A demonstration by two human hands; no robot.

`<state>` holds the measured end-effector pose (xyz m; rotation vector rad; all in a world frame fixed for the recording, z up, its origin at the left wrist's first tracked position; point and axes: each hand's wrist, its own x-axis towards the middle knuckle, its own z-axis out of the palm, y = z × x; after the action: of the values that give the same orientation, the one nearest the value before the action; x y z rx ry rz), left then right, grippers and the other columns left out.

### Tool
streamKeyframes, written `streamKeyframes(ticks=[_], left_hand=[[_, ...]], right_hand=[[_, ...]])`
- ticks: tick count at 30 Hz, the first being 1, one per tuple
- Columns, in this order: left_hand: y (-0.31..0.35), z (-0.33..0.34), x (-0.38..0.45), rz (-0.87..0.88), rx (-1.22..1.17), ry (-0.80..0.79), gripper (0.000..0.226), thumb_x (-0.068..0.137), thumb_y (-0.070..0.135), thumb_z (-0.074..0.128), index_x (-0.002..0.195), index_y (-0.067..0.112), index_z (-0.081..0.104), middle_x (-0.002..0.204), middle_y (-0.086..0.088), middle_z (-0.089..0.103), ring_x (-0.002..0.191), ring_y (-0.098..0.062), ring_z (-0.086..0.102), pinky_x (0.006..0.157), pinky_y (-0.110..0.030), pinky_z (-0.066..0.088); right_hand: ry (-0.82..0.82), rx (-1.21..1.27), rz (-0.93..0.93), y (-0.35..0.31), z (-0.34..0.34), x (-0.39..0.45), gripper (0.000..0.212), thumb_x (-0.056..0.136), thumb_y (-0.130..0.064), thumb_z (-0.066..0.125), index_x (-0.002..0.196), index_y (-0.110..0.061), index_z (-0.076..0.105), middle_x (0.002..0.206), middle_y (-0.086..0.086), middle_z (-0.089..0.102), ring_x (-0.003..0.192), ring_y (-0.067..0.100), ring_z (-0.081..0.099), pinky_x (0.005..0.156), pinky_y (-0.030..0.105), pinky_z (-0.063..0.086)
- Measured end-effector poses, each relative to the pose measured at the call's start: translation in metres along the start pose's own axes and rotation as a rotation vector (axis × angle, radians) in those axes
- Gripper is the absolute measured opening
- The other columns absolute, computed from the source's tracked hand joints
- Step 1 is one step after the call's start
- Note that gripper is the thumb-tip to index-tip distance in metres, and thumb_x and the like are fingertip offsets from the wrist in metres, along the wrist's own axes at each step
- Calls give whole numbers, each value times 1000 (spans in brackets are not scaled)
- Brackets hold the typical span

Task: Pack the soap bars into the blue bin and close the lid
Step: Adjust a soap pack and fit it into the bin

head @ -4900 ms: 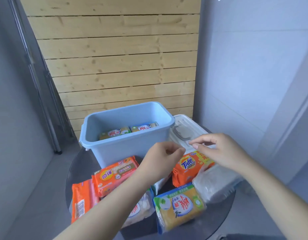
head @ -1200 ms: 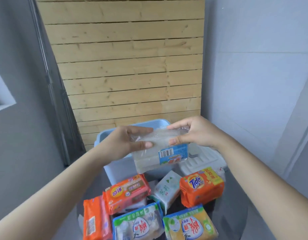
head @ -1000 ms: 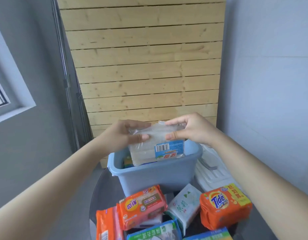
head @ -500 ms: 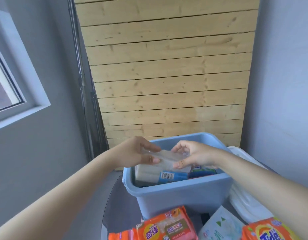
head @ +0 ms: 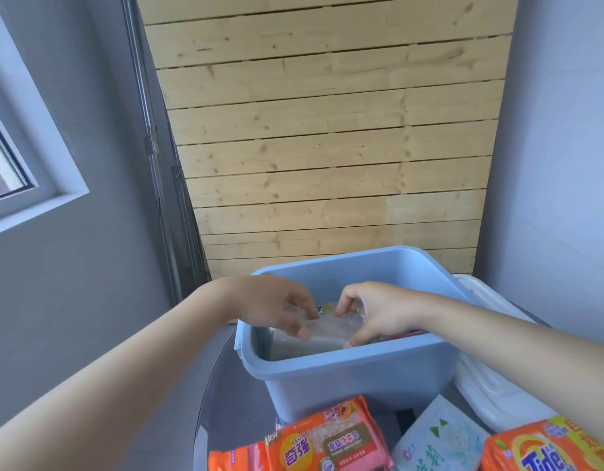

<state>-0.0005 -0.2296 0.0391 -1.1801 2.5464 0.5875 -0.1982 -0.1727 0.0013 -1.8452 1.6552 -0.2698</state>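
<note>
Inside the light-blue plastic bin point(head: 361, 379), at the 9 o'clock end, a clear-wrapped pack of pale soap bars point(head: 322, 331) is gripped at both ends by the left hand point(head: 277, 307) and right hand point(head: 378, 311). If let go tilted, the slick wrap could be wedged against the wall, so that the white plastic lid point(head: 491, 396), lying at 3 o'clock on the worktop, could be kept from seating.

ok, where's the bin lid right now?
In the head view the white lid lies on the table to the right of the blue bin, partly under the person's right forearm, behind the orange Tide pack.
</note>
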Motion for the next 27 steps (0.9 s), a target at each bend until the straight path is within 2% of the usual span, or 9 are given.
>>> streamKeyframes(ticks=[6,8,11,14,16,18,20,22,27], left_hand=[[3,4,15,-8,55,2,36,72,41,75,105,39,60,79,16,54,72,-3,50,65,-22,36],[2,7,20,-15,78,-3,41,70,40,78,106,36,59,73,15,49,68,-5,48,61,-24,34],[4,9,24,-61,144,-32,56,67,44,79,115,33,51,81,17,49,80,-13,50,67,-28,39],[3,0,29,-93,192,-122,58,69,47,76,121,33,54,98,13,56,97,-18,62,80,-28,45],[2,-5,35,-113,150,-151,45,69,46,77,110,35,64,99,12,64,92,-17,66,70,-23,46],[1,-6,40,-138,115,-157,29,65,44,80,91,38,68,90,12,68,79,-13,62,61,-21,42],[0,-4,44,-164,88,-165,20,64,42,82,76,36,67,80,14,67,75,-12,61,59,-20,43],[1,-3,47,-185,92,-168,21,63,41,83,70,36,64,76,15,65,74,-12,60,59,-21,44],[3,13,53,-215,282,-133,41,68,41,80,101,24,63,98,5,61,89,-18,54,71,-27,42]], right_hand=[[1,-88,-17,-3,3,3,45,69,-25,80,108,-23,57,72,-17,45,54,6,48,41,10,34],[-12,-108,-29,-4,4,4,46,70,-25,80,109,-21,58,70,-16,46,53,7,48,40,10,34],[-37,-132,-46,-2,5,10,47,69,-25,80,109,-23,57,76,-13,50,59,10,53,50,18,41],[-72,-83,-47,0,4,16,56,64,-30,82,114,-26,57,100,-5,59,79,21,62,69,31,51],[-80,-34,-27,0,0,18,46,64,-34,83,105,-23,65,87,-9,62,74,15,60,68,30,50],[-70,-5,6,0,-2,22,23,63,-36,82,76,-23,69,66,-12,60,62,9,55,58,22,42],[-71,21,31,-1,0,28,23,61,-37,84,58,-24,66,61,-9,59,61,12,53,55,21,38],[-63,10,58,-2,2,34,23,60,-35,85,57,-24,65,61,-9,58,61,10,51,55,20,37],[-80,-74,47,-9,10,44,25,59,-32,86,54,-24,63,62,-8,60,61,9,50,57,22,38]])
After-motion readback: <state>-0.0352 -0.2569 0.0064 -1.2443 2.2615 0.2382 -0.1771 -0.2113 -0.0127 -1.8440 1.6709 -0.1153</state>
